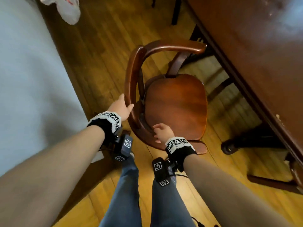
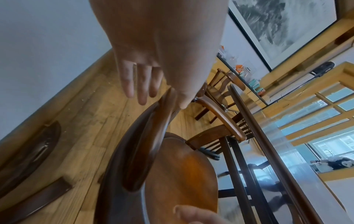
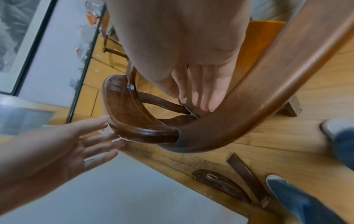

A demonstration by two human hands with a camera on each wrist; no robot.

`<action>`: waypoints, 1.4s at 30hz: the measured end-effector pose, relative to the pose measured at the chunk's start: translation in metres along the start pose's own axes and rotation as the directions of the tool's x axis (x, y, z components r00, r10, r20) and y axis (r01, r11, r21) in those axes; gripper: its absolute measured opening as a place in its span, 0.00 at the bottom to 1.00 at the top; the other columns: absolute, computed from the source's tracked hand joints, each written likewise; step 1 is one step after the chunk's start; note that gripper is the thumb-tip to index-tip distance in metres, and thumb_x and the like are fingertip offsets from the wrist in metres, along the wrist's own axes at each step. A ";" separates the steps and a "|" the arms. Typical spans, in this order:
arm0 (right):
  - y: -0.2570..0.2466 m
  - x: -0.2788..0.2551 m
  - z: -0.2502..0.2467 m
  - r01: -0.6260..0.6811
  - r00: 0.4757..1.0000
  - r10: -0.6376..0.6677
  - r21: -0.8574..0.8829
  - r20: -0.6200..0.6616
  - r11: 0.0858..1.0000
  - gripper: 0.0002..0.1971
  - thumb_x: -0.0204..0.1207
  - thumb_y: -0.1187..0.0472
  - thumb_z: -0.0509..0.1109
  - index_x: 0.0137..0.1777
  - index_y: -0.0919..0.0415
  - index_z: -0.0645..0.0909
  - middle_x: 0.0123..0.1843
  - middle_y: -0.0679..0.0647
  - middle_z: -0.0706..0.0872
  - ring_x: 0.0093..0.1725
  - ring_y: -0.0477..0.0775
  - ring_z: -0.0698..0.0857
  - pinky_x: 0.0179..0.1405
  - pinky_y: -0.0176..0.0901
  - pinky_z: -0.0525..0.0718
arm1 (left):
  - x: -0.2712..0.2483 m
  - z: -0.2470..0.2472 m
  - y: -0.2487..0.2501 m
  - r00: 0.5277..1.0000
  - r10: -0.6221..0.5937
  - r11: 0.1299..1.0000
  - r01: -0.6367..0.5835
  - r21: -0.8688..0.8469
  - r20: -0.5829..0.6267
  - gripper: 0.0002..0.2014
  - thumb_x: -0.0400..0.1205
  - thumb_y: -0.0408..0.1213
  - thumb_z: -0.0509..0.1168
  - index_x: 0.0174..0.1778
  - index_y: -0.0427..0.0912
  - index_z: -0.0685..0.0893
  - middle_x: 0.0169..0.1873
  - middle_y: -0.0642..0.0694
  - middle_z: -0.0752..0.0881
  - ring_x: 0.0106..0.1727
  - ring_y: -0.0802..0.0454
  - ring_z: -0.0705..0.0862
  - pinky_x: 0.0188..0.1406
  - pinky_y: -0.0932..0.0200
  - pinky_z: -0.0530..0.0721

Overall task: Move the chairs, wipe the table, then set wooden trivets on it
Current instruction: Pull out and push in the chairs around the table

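A dark wooden armchair [image 1: 177, 105] with a curved back rail [image 1: 131, 76] stands on the plank floor beside the brown table [image 1: 246, 38]. My left hand [image 1: 122, 106] touches the rail's outer side. Its fingers [image 2: 141, 84] are straight, the thumb lies across the rail's top, and its spread fingertips [image 3: 113, 139] meet the rail's edge. My right hand [image 1: 161, 131] rests on the lower bend of the rail, near the seat's edge. Its fingers [image 3: 201, 94] lie nearly straight against the rail [image 3: 249, 98]. No cloth or trivets are in view.
A pale wall [image 1: 24, 63] runs along the left, with a white plastic bag [image 1: 65, 7] at the top. The table's dark pedestal foot [image 1: 232, 145] is to the right of the chair. Loose wooden pieces [image 3: 220, 183] lie by the wall. A second chair [image 2: 226, 94] stands further along the table.
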State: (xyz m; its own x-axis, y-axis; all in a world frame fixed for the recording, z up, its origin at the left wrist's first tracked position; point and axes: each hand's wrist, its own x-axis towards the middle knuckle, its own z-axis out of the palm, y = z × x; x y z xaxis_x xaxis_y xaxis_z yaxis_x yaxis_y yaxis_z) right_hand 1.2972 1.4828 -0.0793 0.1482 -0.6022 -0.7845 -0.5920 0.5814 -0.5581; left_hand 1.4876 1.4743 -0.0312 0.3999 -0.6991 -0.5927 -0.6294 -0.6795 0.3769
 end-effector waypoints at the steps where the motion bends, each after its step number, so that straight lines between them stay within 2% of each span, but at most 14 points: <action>1: 0.000 0.003 0.009 -0.034 0.999 0.035 0.053 -0.015 0.998 0.10 0.81 0.64 0.58 0.51 0.55 0.82 0.52 0.58 0.86 0.45 0.57 0.84 0.33 0.42 0.84 | 0.012 -0.002 -0.001 1.000 0.016 1.000 -0.016 -0.013 0.018 0.33 0.85 0.49 0.57 0.83 0.41 0.54 0.76 0.38 0.71 0.73 0.38 0.74 0.72 0.45 0.73; 4: 0.006 0.012 0.042 -0.118 0.993 0.121 0.139 -0.013 0.983 0.10 0.81 0.62 0.58 0.44 0.54 0.82 0.42 0.59 0.89 0.34 0.54 0.84 0.34 0.45 0.83 | 0.039 -0.007 -0.006 0.998 0.029 0.999 -0.028 -0.031 0.055 0.30 0.84 0.50 0.60 0.78 0.39 0.65 0.71 0.39 0.77 0.70 0.38 0.77 0.70 0.46 0.75; 7: 0.009 0.008 0.065 -0.119 0.991 0.128 0.215 -0.026 0.969 0.08 0.81 0.60 0.58 0.53 0.53 0.78 0.34 0.58 0.88 0.29 0.57 0.84 0.32 0.48 0.85 | 0.049 -0.003 -0.003 0.999 0.018 0.998 -0.015 -0.066 0.049 0.24 0.83 0.46 0.62 0.70 0.36 0.70 0.63 0.37 0.82 0.63 0.36 0.81 0.60 0.50 0.77; 9: 0.006 0.003 0.073 -0.100 0.991 0.122 0.283 -0.062 0.954 0.12 0.83 0.58 0.59 0.64 0.50 0.74 0.37 0.55 0.88 0.27 0.54 0.84 0.28 0.41 0.85 | 0.050 0.002 0.001 1.000 -0.001 0.998 0.002 -0.069 0.015 0.21 0.82 0.41 0.63 0.67 0.35 0.70 0.61 0.36 0.82 0.60 0.35 0.82 0.55 0.50 0.77; 11: -0.003 -0.002 0.077 -0.064 0.992 0.096 0.333 -0.078 0.941 0.19 0.85 0.56 0.59 0.75 0.49 0.68 0.39 0.49 0.85 0.27 0.45 0.82 0.21 0.27 0.79 | 0.048 0.004 0.005 1.000 -0.022 0.998 0.022 -0.058 0.003 0.20 0.81 0.39 0.64 0.66 0.34 0.70 0.61 0.34 0.82 0.60 0.34 0.82 0.56 0.48 0.78; 13: -0.017 -0.005 0.078 -0.052 0.995 0.082 0.397 -0.059 0.916 0.22 0.87 0.56 0.55 0.80 0.50 0.61 0.40 0.50 0.84 0.30 0.48 0.83 0.16 0.24 0.74 | 0.045 0.003 0.007 1.000 -0.025 0.999 0.025 -0.027 0.010 0.21 0.79 0.39 0.67 0.65 0.33 0.72 0.60 0.35 0.82 0.61 0.35 0.82 0.55 0.49 0.78; 15: -0.025 -0.001 0.082 -0.109 0.993 0.121 0.443 0.002 0.890 0.22 0.88 0.54 0.49 0.82 0.50 0.58 0.47 0.57 0.85 0.37 0.57 0.85 0.18 0.26 0.76 | 0.043 0.002 0.003 0.999 -0.012 1.000 0.011 0.026 0.035 0.19 0.76 0.43 0.69 0.58 0.34 0.78 0.54 0.38 0.85 0.56 0.37 0.84 0.49 0.51 0.78; 18: -0.026 0.004 0.084 -0.264 0.964 0.245 0.506 0.105 0.821 0.22 0.86 0.48 0.46 0.80 0.43 0.58 0.49 0.64 0.83 0.32 0.56 0.82 0.28 0.41 0.82 | 0.040 0.002 -0.004 0.987 0.006 0.996 -0.020 0.086 0.159 0.22 0.71 0.53 0.71 0.47 0.36 0.83 0.44 0.42 0.89 0.45 0.42 0.87 0.50 0.52 0.85; 21: -0.016 -0.001 0.076 -0.303 0.950 0.297 0.539 0.100 0.786 0.21 0.85 0.46 0.50 0.77 0.43 0.62 0.53 0.66 0.83 0.35 0.56 0.84 0.31 0.44 0.83 | 0.044 -0.002 -0.006 0.972 0.025 0.988 -0.060 0.140 0.235 0.32 0.62 0.67 0.71 0.45 0.40 0.84 0.39 0.42 0.89 0.39 0.42 0.89 0.46 0.47 0.89; 24: -0.006 -0.007 0.071 -0.287 0.947 0.314 0.608 0.064 0.741 0.19 0.84 0.48 0.54 0.73 0.47 0.67 0.57 0.63 0.83 0.33 0.53 0.84 0.27 0.41 0.82 | 0.061 -0.005 -0.009 0.982 0.061 0.994 -0.077 0.083 0.178 0.40 0.54 0.73 0.66 0.49 0.42 0.83 0.39 0.43 0.89 0.37 0.43 0.89 0.43 0.46 0.90; 27: -0.001 -0.006 0.067 -0.259 0.930 0.368 0.714 0.002 0.650 0.19 0.83 0.55 0.60 0.72 0.56 0.71 0.52 0.63 0.84 0.32 0.54 0.83 0.28 0.43 0.82 | 0.058 -0.006 -0.003 0.963 0.058 0.998 -0.051 -0.035 0.263 0.31 0.64 0.62 0.74 0.50 0.37 0.83 0.41 0.39 0.90 0.37 0.43 0.90 0.43 0.46 0.90; 30: 0.001 -0.005 0.061 -0.237 0.913 0.408 0.786 -0.020 0.571 0.18 0.82 0.60 0.63 0.71 0.62 0.73 0.42 0.58 0.79 0.32 0.54 0.80 0.33 0.48 0.81 | 0.049 -0.001 0.004 0.954 0.015 0.991 0.025 -0.131 0.299 0.21 0.72 0.46 0.76 0.49 0.31 0.83 0.41 0.36 0.89 0.37 0.44 0.90 0.33 0.55 0.89; 33: 0.007 -0.002 0.054 -0.228 0.897 0.440 0.809 -0.043 0.542 0.16 0.82 0.60 0.63 0.68 0.61 0.75 0.38 0.56 0.77 0.29 0.53 0.78 0.32 0.46 0.80 | 0.047 0.007 0.010 0.933 -0.050 0.960 0.144 -0.240 0.357 0.19 0.73 0.37 0.76 0.51 0.26 0.82 0.45 0.31 0.88 0.40 0.38 0.90 0.40 0.48 0.91; 42: 0.012 0.007 0.005 -0.157 0.869 0.470 0.812 -0.157 0.562 0.15 0.82 0.60 0.62 0.66 0.61 0.78 0.35 0.55 0.78 0.26 0.51 0.76 0.27 0.42 0.80 | 0.049 0.033 0.058 0.925 -0.028 0.915 0.176 -0.362 0.378 0.14 0.75 0.32 0.74 0.41 0.26 0.77 0.43 0.32 0.83 0.37 0.39 0.88 0.22 0.61 0.87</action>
State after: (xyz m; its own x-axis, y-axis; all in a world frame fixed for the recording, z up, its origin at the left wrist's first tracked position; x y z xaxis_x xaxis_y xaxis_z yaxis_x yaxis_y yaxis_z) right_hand 1.2951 1.4882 -0.0932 -0.2736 -0.3360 -0.9012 0.2875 0.8656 -0.4100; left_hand 1.4492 1.4082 -0.0617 0.1359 -0.5437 -0.8282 -0.2648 -0.8255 0.4985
